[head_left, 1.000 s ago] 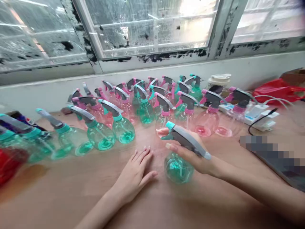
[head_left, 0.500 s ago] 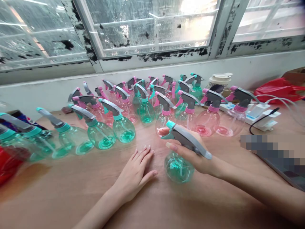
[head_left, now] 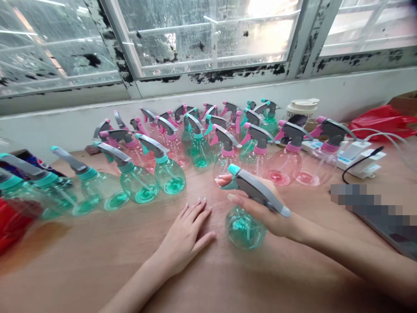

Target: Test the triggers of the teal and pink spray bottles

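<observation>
1. Where the frame begins at its left edge, teal bottles (head_left: 137, 184) stand in a curved row on the wooden surface (head_left: 81, 261). Each is already capped with a grey head, so much of the work looks done.
2. In the lower centre, the left hand (head_left: 184, 239) lies palm down on the surface. Its fingers (head_left: 195, 213) are stretched out and only slightly apart, holding nothing, just beside the bottle in work.
3. Right of it, the teal spray bottle (head_left: 243, 228) stands on the surface near the frame's centre.
   - Its grey spray head (head_left: 260, 195) sits on the neck, with the nozzle towards the upper left.
   - The right hand (head_left: 263, 213) is wrapped round the neck beneath that head, fingers (head_left: 236, 200) curled in at the trigger.
   - Whether the head is screwed tight I cannot tell.
4. Behind, from the centre to the upper right, pink bottles (head_left: 283, 165) stand capped too. No bare bottle or loose head shows, so little seems left.
5. At the far right lie a white power strip (head_left: 355, 163) and a red bag (head_left: 381, 121).
</observation>
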A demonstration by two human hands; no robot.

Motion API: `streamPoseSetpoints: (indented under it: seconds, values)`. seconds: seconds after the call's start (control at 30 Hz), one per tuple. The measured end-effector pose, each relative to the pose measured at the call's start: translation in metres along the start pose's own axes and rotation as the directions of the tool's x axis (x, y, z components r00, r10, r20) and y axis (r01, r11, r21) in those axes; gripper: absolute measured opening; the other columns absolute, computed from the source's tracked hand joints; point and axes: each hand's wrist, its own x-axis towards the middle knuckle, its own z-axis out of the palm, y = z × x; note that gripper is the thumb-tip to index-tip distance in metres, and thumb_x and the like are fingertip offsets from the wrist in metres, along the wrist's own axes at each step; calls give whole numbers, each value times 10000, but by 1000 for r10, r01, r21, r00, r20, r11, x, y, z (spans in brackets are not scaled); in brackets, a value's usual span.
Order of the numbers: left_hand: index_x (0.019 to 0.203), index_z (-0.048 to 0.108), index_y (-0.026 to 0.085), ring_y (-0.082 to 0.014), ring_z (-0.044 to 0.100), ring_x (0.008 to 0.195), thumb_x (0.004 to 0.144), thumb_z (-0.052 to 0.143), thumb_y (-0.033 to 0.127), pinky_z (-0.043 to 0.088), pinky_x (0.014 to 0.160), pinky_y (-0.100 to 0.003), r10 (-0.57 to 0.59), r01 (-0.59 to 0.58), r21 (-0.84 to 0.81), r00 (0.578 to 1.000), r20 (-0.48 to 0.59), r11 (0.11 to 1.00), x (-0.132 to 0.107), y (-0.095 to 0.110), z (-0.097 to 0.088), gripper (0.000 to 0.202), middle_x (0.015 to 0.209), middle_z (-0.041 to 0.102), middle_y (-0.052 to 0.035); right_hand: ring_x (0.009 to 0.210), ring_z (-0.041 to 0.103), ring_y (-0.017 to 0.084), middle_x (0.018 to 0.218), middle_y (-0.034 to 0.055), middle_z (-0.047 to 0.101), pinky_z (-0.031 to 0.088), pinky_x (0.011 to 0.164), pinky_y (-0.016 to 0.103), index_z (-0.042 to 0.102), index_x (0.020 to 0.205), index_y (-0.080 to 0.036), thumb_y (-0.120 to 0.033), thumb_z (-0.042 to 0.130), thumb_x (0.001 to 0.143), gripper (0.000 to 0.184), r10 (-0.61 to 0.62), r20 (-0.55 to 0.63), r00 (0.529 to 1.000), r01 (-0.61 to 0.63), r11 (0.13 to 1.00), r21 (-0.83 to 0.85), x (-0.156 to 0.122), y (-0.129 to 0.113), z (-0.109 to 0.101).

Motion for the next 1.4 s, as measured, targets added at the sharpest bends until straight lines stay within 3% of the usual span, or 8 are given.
streamPoseSetpoints:
  seconds: [0.17,0.27,0.53,0.63,0.73,0.9,1.07,1.4]
  values:
    - [1456,433,156,-287,306,1442,1023,397,537,262,1165,-522,11,-11,-8,1000,-25,1000,0,-1,1,578,1548,366,-152,561,529,106,741,-24,595,470,579,265,595,1046,-201,-254,597,904,151,-3,25,1000,4,998,-66,4,-5,-3]
    - [1448,443,135,-294,313,1438,1026,383,539,265,1161,-529,12,-12,-1,1000,-17,1000,1,-1,1,587,1545,366,-167,577,510,97,689,-40,544,439,564,245,584,905,-193,-231,590,899,40,-44,36,998,47,994,-102,7,-9,-6]
    - [1453,439,184,-286,309,1440,1025,392,541,258,1165,-519,-2,2,-29,1000,-7,1000,1,1,-2,559,1552,360,-144,593,487,89,705,-43,513,421,562,239,467,723,-208,-202,566,915,216,-123,54,991,130,978,-162,10,-11,-5]
    - [1452,442,177,-280,310,1441,1027,358,562,261,1166,-513,-6,6,-30,1000,0,1000,1,1,-2,579,1549,366,-147,598,507,102,710,-34,536,435,557,248,531,772,-211,-228,574,911,147,-122,63,991,130,978,-162,9,-9,-7]
    - [1453,442,189,-274,306,1443,1029,347,564,253,1170,-508,1,-1,-34,1000,-7,999,1,1,-2,574,1550,368,-137,581,536,130,689,-25,565,471,539,266,609,932,-231,-285,579,915,64,-34,36,999,38,994,-100,7,-5,-9]
    - [1452,447,182,-282,297,1446,1029,338,569,248,1171,-512,-9,9,-46,1000,3,999,1,1,-3,584,1555,359,-137,753,653,179,1056,46,676,569,824,395,595,1163,-252,-320,627,898,275,16,-3,1000,-16,1000,2,4,1,-7]
    - [1453,445,159,-276,286,1450,1036,276,578,241,1173,-508,-6,7,-40,1000,24,999,2,0,-3,614,1555,354,-146,645,628,142,1075,39,677,556,900,436,598,1186,-253,-322,630,902,294,21,-7,1000,-21,1000,-12,2,2,-6]
    - [1454,441,171,-273,284,1451,1035,288,577,240,1172,-516,-2,2,-33,1000,10,999,1,-1,-2,604,1556,354,-142,782,672,176,1150,59,673,570,887,420,617,1191,-244,-298,630,897,299,17,6,1000,-17,999,27,5,4,-6]
